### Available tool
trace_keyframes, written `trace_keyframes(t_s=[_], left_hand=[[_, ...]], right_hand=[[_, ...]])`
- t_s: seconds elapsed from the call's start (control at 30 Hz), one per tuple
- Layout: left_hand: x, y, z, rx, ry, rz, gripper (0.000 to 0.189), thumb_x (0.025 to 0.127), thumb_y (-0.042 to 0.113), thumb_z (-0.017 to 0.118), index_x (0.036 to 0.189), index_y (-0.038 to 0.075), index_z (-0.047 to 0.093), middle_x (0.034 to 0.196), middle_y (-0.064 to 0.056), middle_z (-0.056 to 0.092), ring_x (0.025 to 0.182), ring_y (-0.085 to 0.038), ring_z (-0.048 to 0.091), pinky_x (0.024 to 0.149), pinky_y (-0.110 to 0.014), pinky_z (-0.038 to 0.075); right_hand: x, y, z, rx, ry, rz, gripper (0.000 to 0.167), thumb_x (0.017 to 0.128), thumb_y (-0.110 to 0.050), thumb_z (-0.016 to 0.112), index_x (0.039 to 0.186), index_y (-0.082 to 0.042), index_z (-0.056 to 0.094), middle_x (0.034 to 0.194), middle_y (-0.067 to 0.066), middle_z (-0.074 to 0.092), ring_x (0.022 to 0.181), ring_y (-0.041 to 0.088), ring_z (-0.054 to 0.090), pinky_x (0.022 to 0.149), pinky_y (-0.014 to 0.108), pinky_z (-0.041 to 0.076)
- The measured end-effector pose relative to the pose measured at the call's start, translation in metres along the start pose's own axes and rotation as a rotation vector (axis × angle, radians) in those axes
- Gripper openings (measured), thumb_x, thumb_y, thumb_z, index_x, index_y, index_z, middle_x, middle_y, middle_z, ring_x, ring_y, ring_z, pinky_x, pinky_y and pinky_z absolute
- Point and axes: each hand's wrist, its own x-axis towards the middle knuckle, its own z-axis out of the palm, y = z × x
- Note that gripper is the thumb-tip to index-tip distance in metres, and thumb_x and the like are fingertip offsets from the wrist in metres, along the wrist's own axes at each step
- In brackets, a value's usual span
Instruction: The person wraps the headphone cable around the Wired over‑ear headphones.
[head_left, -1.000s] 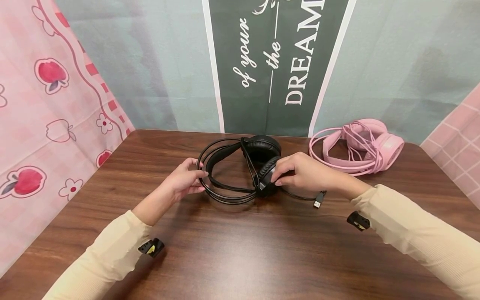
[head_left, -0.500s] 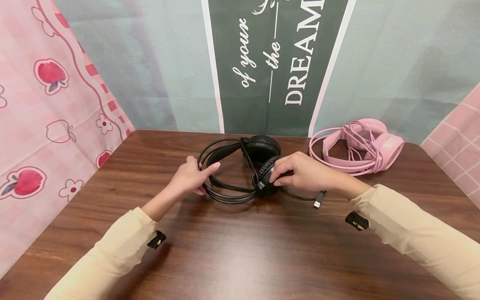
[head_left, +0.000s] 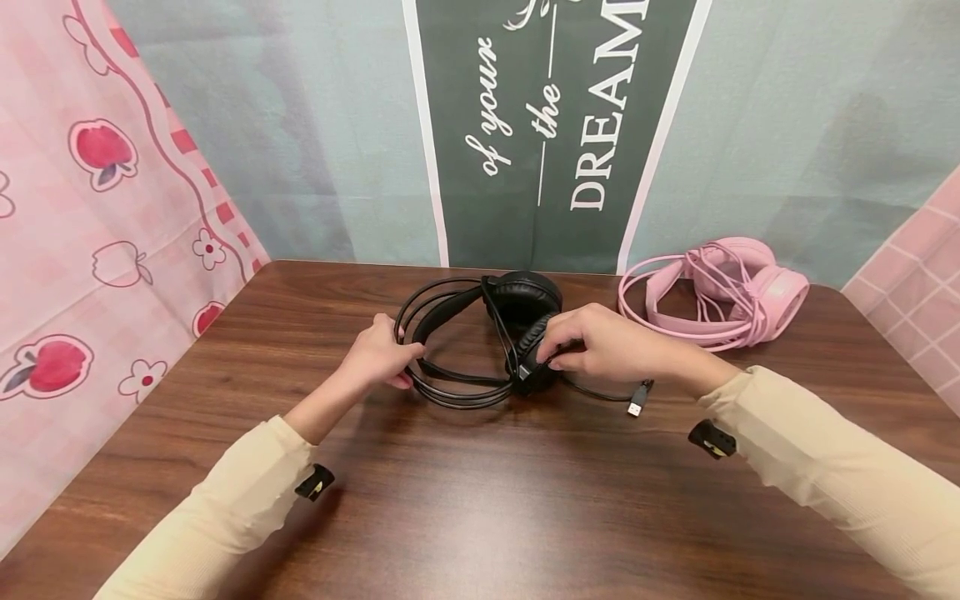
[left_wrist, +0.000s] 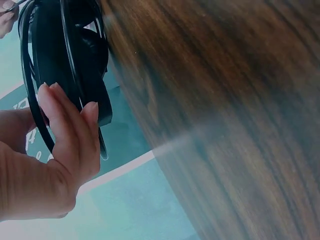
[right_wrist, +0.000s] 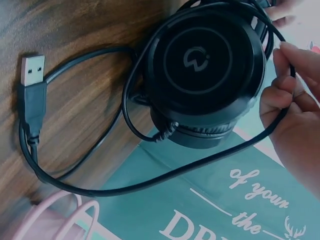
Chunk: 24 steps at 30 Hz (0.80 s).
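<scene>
Black headphones lie on the table, their black cable looped around the headband. At the left end of the loops, my left hand holds the cable between thumb and fingers; in the left wrist view its fingertips lie against the headband. My right hand, beside the near ear cup, pinches a strand of the same cable between thumb and fingers. The cable's USB plug rests on the table to the right.
Pink headphones wrapped in their own pink cable lie at the back right of the wooden table. A hanging cloth with lettering stands behind the table, and a pink patterned cloth hangs at the left.
My left hand has shifted slightly right and turned over the cable loops, its thumb closing onto them. My right hand has edged slightly left with the cable. The headphones stay in place.
</scene>
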Motion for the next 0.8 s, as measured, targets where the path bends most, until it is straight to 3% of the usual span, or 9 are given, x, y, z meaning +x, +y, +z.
trace_keyframes(t_s=[0.3,0.47,0.63,0.8], left_hand=[[-0.001,-0.005,0.003,-0.134,-0.011,0.000,0.030,0.084,0.009,0.054,0.104,-0.002,0.035,0.092,-0.017,0.045,0.048,-0.018,0.061,0.054,-0.030,0.056],[-0.001,-0.005,0.003,-0.181,0.000,0.001,0.033,0.083,0.007,0.055,0.107,-0.004,0.035,0.092,-0.017,0.045,0.049,-0.018,0.062,0.052,-0.028,0.056],[-0.001,-0.004,0.002,-0.173,0.013,0.008,0.027,0.083,0.008,0.055,0.101,0.000,0.037,0.091,-0.017,0.047,0.047,-0.017,0.061,0.053,-0.030,0.056],[-0.001,-0.003,0.002,-0.144,0.017,0.019,0.026,0.083,0.009,0.055,0.100,0.001,0.037,0.087,-0.017,0.050,0.046,-0.015,0.060,0.055,-0.033,0.057]], right_hand=[[-0.001,-0.004,0.000,-0.105,0.057,0.090,0.016,0.072,0.005,0.068,0.075,-0.010,0.063,0.074,-0.005,0.059,0.069,0.007,0.053,0.062,0.027,0.049],[0.001,-0.003,0.001,-0.053,0.033,0.043,0.015,0.074,0.001,0.070,0.074,-0.012,0.063,0.073,-0.009,0.058,0.068,0.004,0.052,0.061,0.025,0.048],[0.008,-0.004,0.004,0.013,-0.019,-0.013,0.012,0.076,0.000,0.069,0.076,-0.011,0.064,0.073,-0.009,0.058,0.070,0.003,0.052,0.062,0.023,0.048],[0.013,-0.008,0.006,-0.013,0.013,-0.020,0.011,0.076,-0.001,0.070,0.077,-0.010,0.065,0.075,-0.008,0.059,0.071,0.004,0.053,0.064,0.024,0.048]])
